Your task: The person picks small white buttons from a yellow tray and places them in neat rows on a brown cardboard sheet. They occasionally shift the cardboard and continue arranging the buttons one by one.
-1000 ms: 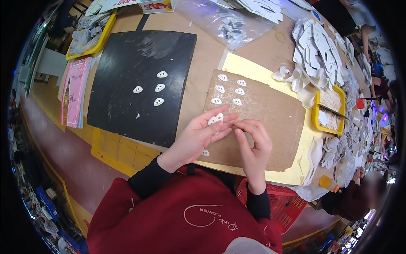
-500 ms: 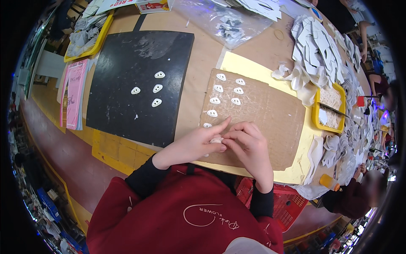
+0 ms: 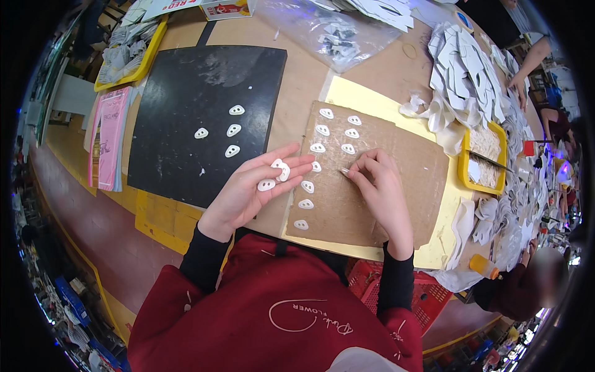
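My left hand is palm up at the left edge of the brown cardboard, its fingers stretched out. Across its fingers and palm lie a few small white rounded-triangle pieces, each with two holes. Over the cardboard, my right hand pinches one such white piece between thumb and fingertips, seen edge-on. Two columns of matching pieces lie on the cardboard, a longer left column and a shorter right column. Several more white pieces rest on the black board to the left.
Yellow sheet lies under the cardboard. At right are a yellow tray with pale scraps and a blade-like tool, and piled white cutouts. A clear plastic bag lies at the far side; a pink booklet is left.
My hands have moved apart. The left has shifted left and turned palm up, showing the pieces in it; the right now pinches one piece over the cardboard. The lower left column has come into view.
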